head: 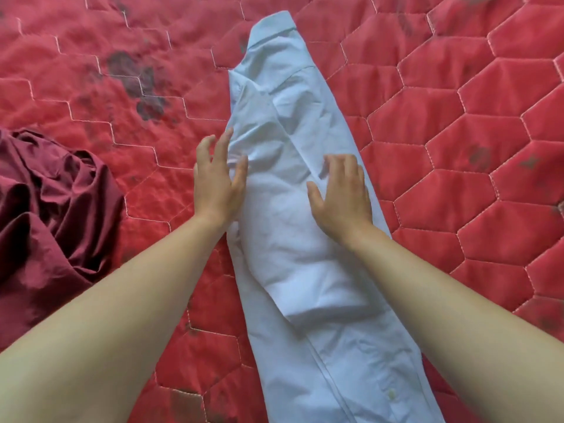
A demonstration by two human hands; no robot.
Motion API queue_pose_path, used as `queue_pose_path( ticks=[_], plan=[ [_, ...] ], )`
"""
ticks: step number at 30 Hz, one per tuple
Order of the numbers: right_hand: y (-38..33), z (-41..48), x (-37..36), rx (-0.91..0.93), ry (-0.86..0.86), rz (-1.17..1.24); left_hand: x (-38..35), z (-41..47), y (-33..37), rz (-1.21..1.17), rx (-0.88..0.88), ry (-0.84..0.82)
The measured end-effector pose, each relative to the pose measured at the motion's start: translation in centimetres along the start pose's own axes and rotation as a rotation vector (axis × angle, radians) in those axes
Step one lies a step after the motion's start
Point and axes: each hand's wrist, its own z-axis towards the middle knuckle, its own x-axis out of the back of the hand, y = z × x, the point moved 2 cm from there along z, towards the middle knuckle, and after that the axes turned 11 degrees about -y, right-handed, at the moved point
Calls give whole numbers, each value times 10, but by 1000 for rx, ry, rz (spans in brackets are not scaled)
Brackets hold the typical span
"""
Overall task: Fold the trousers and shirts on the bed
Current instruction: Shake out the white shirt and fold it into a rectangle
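Pale blue cotton button-up shirt (305, 215) lies in the middle of the bed, on a red quilted mattress cover with hexagon stitching (457, 148). It is already narrowed into a long strip: collar at the far end, button placket and hem at the near end, both sides turned in. A folded-in sleeve lies down the strip's centre, its cuff end towards the hem.

Left hand (215, 181) sits at the shirt's left edge, about midway along. Fingers (224, 145) spread wide and slightly lifted, holding nothing; the palm side meets the turned-in edge. Probably keeping that fold from springing open.

Right hand (343, 193) rests flat on the shirt's right half, level with the left hand. Fingers open and relaxed, pressing down on the cloth, no grasp. Judged to be smoothing the layered sleeve so the strip lies flat.

Crumpled dark maroon garment (52, 215) lies in a heap well to the left of the shirt, unfolded. Cannot tell whether it is trousers or another shirt.

Judgement: lengthwise folds look done on this shirt; a crosswise fold, hem towards collar, likely comes next. Wrinkles near the shirt's middle could bulk up the stack if not pressed out first. Maroon piece remains to be done.
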Motion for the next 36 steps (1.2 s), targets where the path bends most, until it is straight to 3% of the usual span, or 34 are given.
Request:
queue_pose_path(
  ticks=[3,5,8,11,13,15,19,21,24,26,30,34,36],
  plan=[
    [-25,27,-10,128,-38,-130,2,46,2,-133,81,1],
    [-34,34,-23,224,-137,-238,-5,64,4,-113,125,-59],
    [-29,38,-36,222,-210,-341,-16,74,7,-32,77,-153],
    [-31,38,-35,201,-75,-295,-3,95,11,112,-78,-63],
    [-29,38,-36,153,5,-313,11,115,11,143,-13,19],
    [-15,38,-40,86,-35,-388,14,120,12,249,103,78],
    [5,41,-46,67,-41,-414,-10,56,15,429,-176,55],
    [4,43,-48,74,-22,-392,-23,11,-3,491,-236,-14],
    [4,43,-47,85,-24,-371,-35,-20,-28,520,-184,-186],
    [4,43,-43,99,-46,-339,-33,-17,-30,494,-163,-213],
    [11,11,-26,169,-48,-205,-28,-25,-22,490,-164,-213],
    [31,-75,-26,110,-34,-96,-29,-88,-18,456,-237,-151],
    [43,-115,-31,47,-70,-27,-35,-130,-18,319,-123,-125]
  ],
)
